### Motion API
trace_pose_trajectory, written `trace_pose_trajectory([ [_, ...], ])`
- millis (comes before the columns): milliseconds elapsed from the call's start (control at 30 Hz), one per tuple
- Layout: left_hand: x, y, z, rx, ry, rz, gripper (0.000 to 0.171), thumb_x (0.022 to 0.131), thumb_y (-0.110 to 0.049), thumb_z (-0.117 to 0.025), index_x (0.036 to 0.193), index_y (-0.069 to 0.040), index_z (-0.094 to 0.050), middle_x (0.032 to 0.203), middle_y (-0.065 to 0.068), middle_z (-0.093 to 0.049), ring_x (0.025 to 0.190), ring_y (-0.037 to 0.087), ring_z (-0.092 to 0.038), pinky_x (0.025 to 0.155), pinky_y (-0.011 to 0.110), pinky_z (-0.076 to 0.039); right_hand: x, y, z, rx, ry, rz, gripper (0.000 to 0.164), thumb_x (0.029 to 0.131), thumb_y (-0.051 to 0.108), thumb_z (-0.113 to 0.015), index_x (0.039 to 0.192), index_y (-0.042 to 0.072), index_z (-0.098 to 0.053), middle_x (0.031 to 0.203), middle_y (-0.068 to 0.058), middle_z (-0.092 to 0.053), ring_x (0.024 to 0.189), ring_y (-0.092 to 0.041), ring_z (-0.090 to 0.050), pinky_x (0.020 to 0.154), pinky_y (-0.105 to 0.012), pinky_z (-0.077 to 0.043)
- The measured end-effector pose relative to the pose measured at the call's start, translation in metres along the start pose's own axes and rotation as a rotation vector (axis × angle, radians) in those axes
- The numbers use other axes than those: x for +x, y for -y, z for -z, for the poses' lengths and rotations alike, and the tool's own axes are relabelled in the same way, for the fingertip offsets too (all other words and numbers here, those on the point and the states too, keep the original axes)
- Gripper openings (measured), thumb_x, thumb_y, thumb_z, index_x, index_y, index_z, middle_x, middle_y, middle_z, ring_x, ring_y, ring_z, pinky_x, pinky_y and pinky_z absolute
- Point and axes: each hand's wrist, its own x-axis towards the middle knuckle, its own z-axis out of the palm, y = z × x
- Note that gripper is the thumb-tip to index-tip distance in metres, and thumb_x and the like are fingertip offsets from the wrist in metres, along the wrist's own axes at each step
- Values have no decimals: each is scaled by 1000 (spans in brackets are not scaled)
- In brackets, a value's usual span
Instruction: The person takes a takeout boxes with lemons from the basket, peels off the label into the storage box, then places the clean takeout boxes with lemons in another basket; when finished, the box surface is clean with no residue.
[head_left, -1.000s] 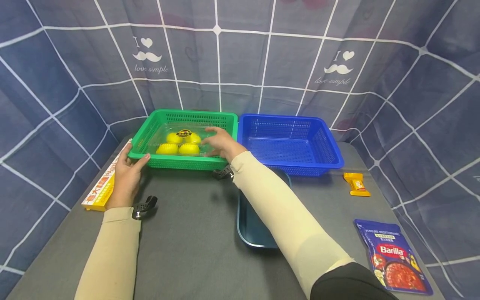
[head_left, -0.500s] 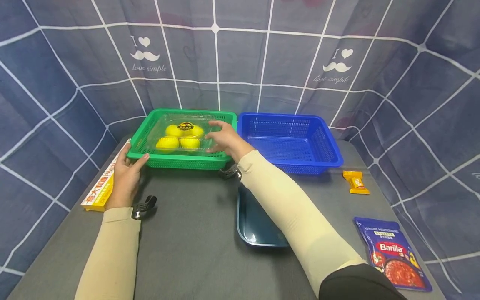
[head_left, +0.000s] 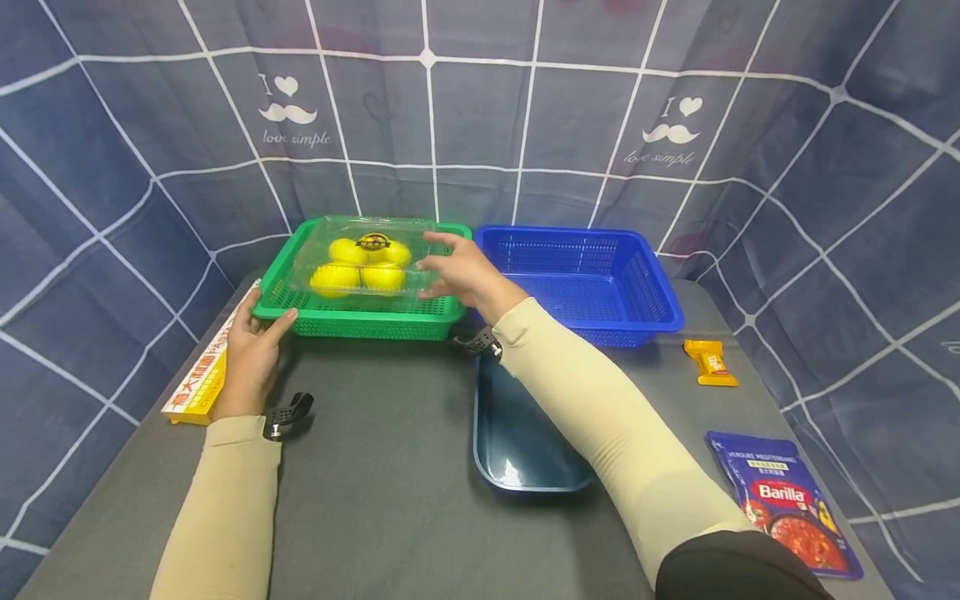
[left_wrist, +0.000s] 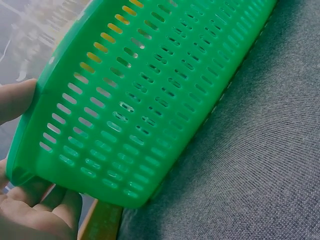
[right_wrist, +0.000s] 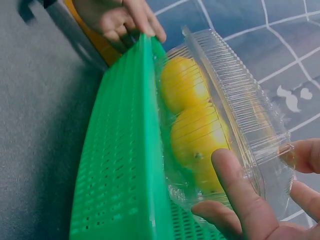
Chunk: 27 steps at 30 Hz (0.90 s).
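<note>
One fruit box (head_left: 363, 260), long axis left-right | right hand (head_left: 468, 275) grips its end | left hand (head_left: 252, 358) pinches basket (head_left: 367, 320)

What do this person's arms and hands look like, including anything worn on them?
The left hand and right hand are ungloved, below plain, close-fitting cream fabric sleeves. A black, curved, strap-like piece shows at each wrist. Black cloth covers the right arm higher up.

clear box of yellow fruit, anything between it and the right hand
Nothing visible: the right hand has its fingers around the right end of the clear box. The green basket sits beneath the box, not between them.
</note>
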Motion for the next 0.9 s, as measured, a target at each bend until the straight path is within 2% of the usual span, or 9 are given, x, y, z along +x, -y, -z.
trace_pose_trajectory([
  [133,0,-2,-1,3,9,-2,87,98,1,-73,168,-11,-23,171,11,-28,153,23,-30,114,21,-33,-10,8,1,22,14,6,69,99,-6,-67,160,21,-48,150,-24,-52,52,-30,-57,80,-50,-62],
  [300,1,-2,-2,-9,2,-1,85,97,1,-74,167,-11,-27,167,13,-34,150,21,-35,112,21,-36,-23,15,-1,-1,23,9,70,98,-7,-68,159,23,-50,147,-25,-55,53,-30,-60,79,-49,-63],
  [533,1,1,3,9,7,32,87,98,-3,-75,168,-16,-26,168,9,-34,147,15,-37,112,21,-36,-42,16,-4,-16,54,12,70,98,-6,-69,159,22,-50,152,-26,-50,68,-40,-71,78,-51,-63],
  [733,-1,-1,5,21,42,24,84,100,-1,-70,169,-18,-24,169,7,-32,148,17,-36,112,21,-36,-58,15,-7,-6,91,11,67,98,-8,-67,157,21,-53,151,-25,-51,72,-41,-71,79,-52,-62],
  [800,-2,-2,5,26,46,17,82,100,-1,-70,168,-19,-27,168,5,-33,147,17,-37,112,20,-37,-64,15,-8,0,107,14,67,98,-9,-66,157,20,-53,148,-25,-52,78,-45,-72,80,-54,-62],
  [900,-3,-3,5,69,51,14,79,100,-12,-74,167,-24,-33,166,2,-37,145,18,-38,110,20,-39,-72,13,-9,4,130,7,67,99,-10,-64,158,19,-51,140,-26,-56,93,-50,-72,81,-55,-61],
])
